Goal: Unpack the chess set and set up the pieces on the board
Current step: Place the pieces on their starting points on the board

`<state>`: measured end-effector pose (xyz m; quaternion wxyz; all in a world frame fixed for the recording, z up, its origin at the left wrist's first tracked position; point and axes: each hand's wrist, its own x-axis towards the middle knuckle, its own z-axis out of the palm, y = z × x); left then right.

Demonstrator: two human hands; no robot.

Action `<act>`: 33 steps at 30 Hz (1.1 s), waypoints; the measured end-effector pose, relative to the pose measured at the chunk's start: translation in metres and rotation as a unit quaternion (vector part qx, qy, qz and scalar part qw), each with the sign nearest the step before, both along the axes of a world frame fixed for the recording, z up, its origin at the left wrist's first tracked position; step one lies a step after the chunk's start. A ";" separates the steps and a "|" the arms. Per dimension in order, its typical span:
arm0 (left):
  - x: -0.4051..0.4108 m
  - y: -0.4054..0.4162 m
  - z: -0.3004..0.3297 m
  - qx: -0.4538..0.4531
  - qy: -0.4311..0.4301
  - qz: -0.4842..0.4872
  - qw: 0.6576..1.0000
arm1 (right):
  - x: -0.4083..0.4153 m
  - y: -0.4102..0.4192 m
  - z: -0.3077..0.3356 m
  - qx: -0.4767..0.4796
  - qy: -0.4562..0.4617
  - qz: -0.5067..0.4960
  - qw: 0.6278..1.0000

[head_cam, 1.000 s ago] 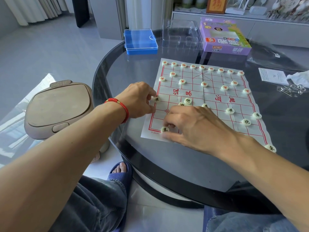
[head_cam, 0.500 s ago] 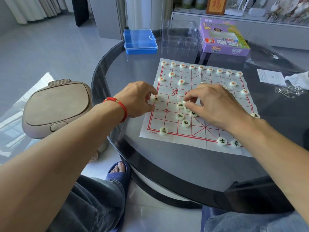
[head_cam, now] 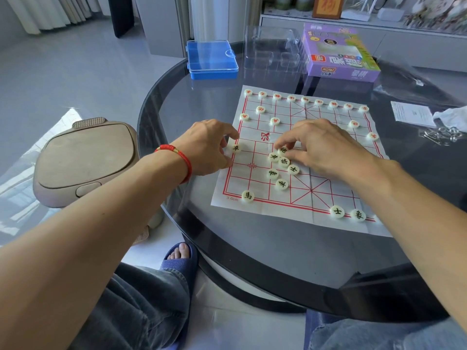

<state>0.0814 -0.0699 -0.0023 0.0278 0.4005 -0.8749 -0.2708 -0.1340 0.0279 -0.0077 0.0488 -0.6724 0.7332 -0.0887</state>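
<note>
A white paper chess board (head_cam: 328,198) with red lines lies on the round dark glass table (head_cam: 278,248). Red-marked pieces (head_cam: 305,99) fill its far rows. Black-marked pieces lie loose in a cluster (head_cam: 281,184) near the middle, and three more sit on the near edge, one (head_cam: 247,196) at the left and two (head_cam: 337,211) at the right. My left hand (head_cam: 209,147) pinches one black piece (head_cam: 236,148) at the board's left edge. My right hand (head_cam: 318,147) pinches a black piece (head_cam: 283,150) at the top of the cluster.
A blue plastic case (head_cam: 212,59), a clear plastic insert (head_cam: 273,54) and the purple game box (head_cam: 338,56) stand at the table's far side. A paper slip (head_cam: 412,113), crumpled tissue and metal rings (head_cam: 442,133) lie at the right. A beige bin (head_cam: 83,160) stands left of the table.
My right hand moved from the board's near left corner up to the middle cluster, uncovering the pieces on the near edge, and now pinches a piece there. My left hand has stayed put.
</note>
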 end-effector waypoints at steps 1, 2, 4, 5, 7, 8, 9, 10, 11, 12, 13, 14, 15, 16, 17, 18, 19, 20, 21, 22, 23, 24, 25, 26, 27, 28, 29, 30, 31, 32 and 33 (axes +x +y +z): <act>0.000 0.000 0.000 0.002 0.002 0.002 1.000 | 0.001 0.000 0.000 0.001 0.001 0.003 1.000; 0.000 0.001 0.001 0.003 0.002 0.003 1.000 | 0.001 -0.001 0.000 0.001 0.004 0.005 1.000; 0.000 0.001 0.001 0.001 0.002 0.004 1.000 | -0.001 0.000 0.003 -0.005 0.012 0.005 1.000; 0.000 0.001 0.001 -0.001 0.002 0.003 1.000 | -0.002 0.002 0.005 -0.013 0.013 0.005 1.000; 0.000 0.002 0.000 -0.003 0.001 0.003 1.000 | -0.001 0.005 0.009 -0.033 -0.002 0.016 0.999; 0.000 0.002 0.000 -0.003 0.001 0.004 1.000 | 0.002 0.007 0.010 -0.041 -0.016 0.030 0.999; -0.001 0.002 0.000 -0.004 0.001 0.004 1.000 | 0.007 0.009 0.011 -0.044 -0.030 0.048 0.997; -0.001 0.002 0.000 -0.006 0.001 0.004 1.000 | 0.014 0.010 0.011 -0.040 -0.040 0.067 0.996; -0.001 0.002 0.000 -0.008 0.001 0.005 1.000 | 0.021 0.010 0.010 -0.034 -0.044 0.087 0.995; -0.001 0.002 0.000 -0.008 0.000 0.006 1.000 | 0.027 0.010 0.008 -0.025 -0.043 0.104 0.993; -0.001 0.002 0.000 -0.009 0.001 0.007 1.000 | 0.032 0.008 0.007 -0.016 -0.039 0.117 0.992; -0.001 0.002 0.000 -0.009 0.001 0.008 1.000 | 0.036 0.006 0.005 -0.006 -0.032 0.125 0.992; -0.001 0.002 -0.001 -0.010 0.002 0.008 1.000 | 0.039 0.004 0.005 0.002 -0.025 0.129 0.991; 0.000 0.002 -0.001 -0.011 0.003 0.007 1.000 | 0.041 0.002 0.005 0.009 -0.020 0.131 0.991; 0.000 0.001 -0.002 -0.012 0.004 0.007 1.000 | 0.043 0.000 0.005 0.014 -0.016 0.133 0.991; 0.000 0.001 -0.002 -0.012 0.005 0.007 1.000 | 0.044 -0.001 0.005 0.018 -0.011 0.133 0.991; 0.000 0.000 -0.003 -0.011 0.005 0.007 1.000 | 0.044 -0.002 0.006 0.021 -0.007 0.133 0.991; 0.000 0.000 -0.003 -0.009 0.004 0.007 1.000 | 0.044 -0.002 0.006 0.025 -0.004 0.132 0.991; 0.000 0.000 -0.003 -0.008 0.003 0.008 1.000 | 0.044 -0.002 0.006 0.028 -0.003 0.131 0.991; 0.000 -0.001 -0.003 -0.008 0.003 0.008 1.000 | 0.043 -0.002 0.006 0.031 -0.004 0.131 0.991; 0.000 -0.001 -0.003 -0.009 0.003 0.008 1.000 | 0.043 -0.002 0.005 0.035 -0.005 0.132 0.991; -0.001 -0.001 -0.003 -0.009 0.003 0.007 1.000 | 0.043 -0.003 0.005 0.036 -0.005 0.135 0.990; -0.001 -0.002 -0.003 -0.009 0.003 0.006 1.000 | 0.043 -0.003 0.005 0.037 -0.004 0.137 0.990; -0.001 -0.002 -0.003 -0.008 0.004 0.006 1.000 | 0.043 -0.004 0.005 0.038 -0.002 0.139 0.990; -0.001 -0.002 -0.003 -0.007 0.005 0.007 1.000 | 0.043 -0.004 0.004 0.038 -0.001 0.140 0.989; -0.001 -0.002 -0.003 -0.006 0.007 0.007 1.000 | 0.043 -0.005 0.004 0.037 -0.001 0.140 0.989; -0.001 -0.002 -0.003 -0.006 0.008 0.007 1.000 | 0.043 -0.005 0.004 0.036 -0.001 0.140 0.989; 0.000 -0.002 -0.003 -0.007 0.009 0.007 1.000 | 0.043 -0.005 0.003 0.034 0.001 0.141 0.989; 0.000 -0.002 -0.003 -0.008 0.009 0.006 1.000 | 0.043 -0.004 0.004 0.033 0.004 0.143 0.989; 0.000 -0.002 -0.004 -0.010 0.010 0.005 1.000 | 0.043 -0.004 0.005 0.031 0.005 0.144 0.989; 0.000 -0.003 -0.004 -0.011 0.010 0.005 1.000 | 0.042 -0.003 0.006 0.027 0.003 0.145 0.989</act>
